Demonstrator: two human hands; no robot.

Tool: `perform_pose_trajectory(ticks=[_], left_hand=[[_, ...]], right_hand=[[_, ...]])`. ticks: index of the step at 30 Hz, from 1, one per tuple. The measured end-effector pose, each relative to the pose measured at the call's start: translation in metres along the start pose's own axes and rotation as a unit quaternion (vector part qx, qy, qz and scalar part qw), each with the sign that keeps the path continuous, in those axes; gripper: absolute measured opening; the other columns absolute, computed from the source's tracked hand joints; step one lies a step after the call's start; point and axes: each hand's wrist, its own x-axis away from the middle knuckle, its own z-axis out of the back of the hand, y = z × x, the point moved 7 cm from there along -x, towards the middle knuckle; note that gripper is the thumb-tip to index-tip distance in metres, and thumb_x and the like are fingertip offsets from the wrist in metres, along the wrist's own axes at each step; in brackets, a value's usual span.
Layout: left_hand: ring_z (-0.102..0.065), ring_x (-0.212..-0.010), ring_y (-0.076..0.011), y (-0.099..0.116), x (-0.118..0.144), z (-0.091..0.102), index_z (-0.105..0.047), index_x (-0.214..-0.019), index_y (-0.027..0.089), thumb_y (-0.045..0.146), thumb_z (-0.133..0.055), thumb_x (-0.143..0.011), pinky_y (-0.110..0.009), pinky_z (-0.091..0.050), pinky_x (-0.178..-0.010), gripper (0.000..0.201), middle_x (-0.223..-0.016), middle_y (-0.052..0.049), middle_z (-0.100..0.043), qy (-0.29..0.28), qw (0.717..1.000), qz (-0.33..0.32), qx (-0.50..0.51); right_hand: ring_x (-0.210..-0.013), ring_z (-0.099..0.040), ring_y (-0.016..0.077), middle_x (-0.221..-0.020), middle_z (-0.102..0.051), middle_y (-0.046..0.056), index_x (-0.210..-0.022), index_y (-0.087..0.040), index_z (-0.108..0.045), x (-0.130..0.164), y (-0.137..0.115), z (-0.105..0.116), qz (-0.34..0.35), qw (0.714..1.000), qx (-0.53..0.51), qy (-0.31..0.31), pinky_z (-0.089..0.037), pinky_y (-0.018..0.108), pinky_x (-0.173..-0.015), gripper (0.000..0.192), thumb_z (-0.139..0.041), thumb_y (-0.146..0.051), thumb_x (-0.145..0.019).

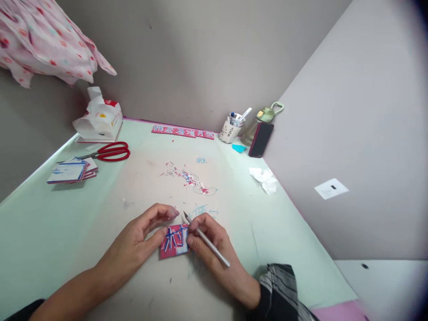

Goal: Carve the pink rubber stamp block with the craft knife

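Observation:
A small, flat red carving block [168, 253] with a blue-and-white character cut into it is between my hands, at the lower middle of the head view. My left hand [142, 236] has its thumb on the block's left edge, with the fingers curled beyond its top edge; the fingers' contact behind it is hidden. My right hand [214, 243] is closed around a silver craft knife [214, 248], its blade pointing up and left, clear of the block. The right thumb and fingertips touch the block's right edge. Red and white shavings [190, 179] lie beyond the hands.
A row of carved blocks [182, 132] lies along the back wall. Red-handled scissors [113, 152], stacked blocks [68, 171] and a tissue pack [100, 118] stand left. At right are a pen cup [230, 129], bottle [249, 133], phone [261, 140] and crumpled tissue [264, 179].

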Motion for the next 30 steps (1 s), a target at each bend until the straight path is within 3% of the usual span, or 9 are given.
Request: perform_pose_trajectory(ticks=[4, 7, 10, 12, 16, 23, 27, 30], left_hand=[[-0.060, -0.123, -0.0249, 0.014, 0.002, 0.001, -0.058, -0.117, 0.030, 0.034, -0.054, -0.097, -0.039, -0.047, -0.107, 0.021, -0.123, -0.003, -0.065, 0.002, 0.995, -0.034, -0.091], [-0.063, -0.115, -0.0250, 0.024, 0.005, -0.006, -0.058, -0.118, 0.029, 0.038, -0.056, -0.098, -0.039, -0.050, -0.100, 0.022, -0.119, -0.003, -0.065, -0.029, 0.985, -0.069, -0.155], [-0.062, -0.116, -0.0255, 0.023, 0.011, -0.014, -0.053, -0.128, 0.030, 0.031, -0.068, -0.091, -0.039, -0.050, -0.100, 0.040, -0.125, -0.004, -0.064, -0.054, 0.974, -0.090, -0.199], [-0.061, -0.120, -0.0259, 0.022, 0.015, -0.016, -0.049, -0.134, 0.029, 0.022, -0.065, -0.091, -0.041, -0.049, -0.103, 0.047, -0.130, -0.006, -0.062, -0.039, 0.964, -0.117, -0.235], [-0.063, -0.117, -0.0265, 0.028, 0.030, -0.018, -0.050, -0.134, 0.028, 0.021, -0.055, -0.096, -0.042, -0.052, -0.099, 0.039, -0.128, -0.008, -0.064, 0.022, 0.940, -0.175, -0.292], [-0.070, -0.111, -0.0270, 0.032, 0.061, -0.015, -0.056, -0.131, 0.029, 0.025, -0.059, -0.095, -0.039, -0.058, -0.093, 0.037, -0.123, -0.007, -0.069, 0.131, 0.920, -0.178, -0.325], [-0.070, -0.113, -0.0274, 0.034, 0.061, -0.013, -0.057, -0.132, 0.028, 0.026, -0.060, -0.095, -0.038, -0.059, -0.094, 0.037, -0.126, -0.008, -0.070, 0.137, 0.916, -0.186, -0.327], [-0.062, -0.130, -0.0311, 0.046, 0.047, -0.012, -0.058, -0.135, 0.028, 0.029, -0.063, -0.095, -0.049, -0.050, -0.110, 0.040, -0.136, -0.009, -0.068, 0.121, 0.902, -0.216, -0.353]], right_hand=[[-0.071, -0.040, 0.0120, -0.083, -0.049, -0.004, -0.098, -0.022, -0.051, 0.000, -0.003, 0.001, 0.026, 1.000, 0.006, -0.003, -0.032, 0.025, -0.063, 0.023, -0.069, -0.036, -0.097], [-0.072, -0.042, 0.0123, -0.084, -0.050, -0.004, -0.099, -0.022, -0.051, 0.000, -0.006, 0.004, 0.045, 0.999, 0.018, 0.000, -0.034, 0.025, -0.065, 0.023, -0.069, -0.036, -0.096], [-0.072, -0.045, 0.0126, -0.084, -0.052, -0.003, -0.097, -0.022, -0.051, 0.000, -0.006, 0.006, 0.067, 0.997, 0.032, 0.004, -0.036, 0.025, -0.066, 0.024, -0.069, -0.037, -0.095], [-0.072, -0.047, 0.0125, -0.084, -0.053, -0.003, -0.096, -0.022, -0.050, -0.001, -0.006, 0.007, 0.076, 0.996, 0.047, 0.002, -0.037, 0.025, -0.065, 0.025, -0.069, -0.039, -0.094], [-0.075, -0.054, 0.0141, -0.087, -0.058, -0.001, -0.097, -0.023, -0.050, -0.002, -0.006, 0.005, 0.092, 0.992, 0.083, -0.004, -0.042, 0.027, -0.069, 0.026, -0.068, -0.041, -0.093], [-0.098, -0.064, 0.0209, -0.111, -0.066, 0.008, -0.116, -0.024, -0.056, 0.014, -0.023, 0.020, 0.136, 0.970, 0.201, 0.003, -0.047, 0.038, -0.091, 0.019, -0.056, -0.036, -0.102], [-0.099, -0.065, 0.0212, -0.111, -0.068, 0.009, -0.126, -0.024, -0.060, 0.033, -0.029, 0.023, 0.093, 0.970, 0.224, -0.033, -0.049, 0.039, -0.090, 0.026, -0.045, -0.031, -0.106], [-0.103, -0.065, 0.0216, -0.111, -0.070, 0.008, -0.124, -0.024, -0.062, 0.045, -0.033, 0.026, 0.062, 0.981, 0.184, -0.023, -0.048, 0.041, -0.094, 0.026, -0.046, -0.028, -0.104]])
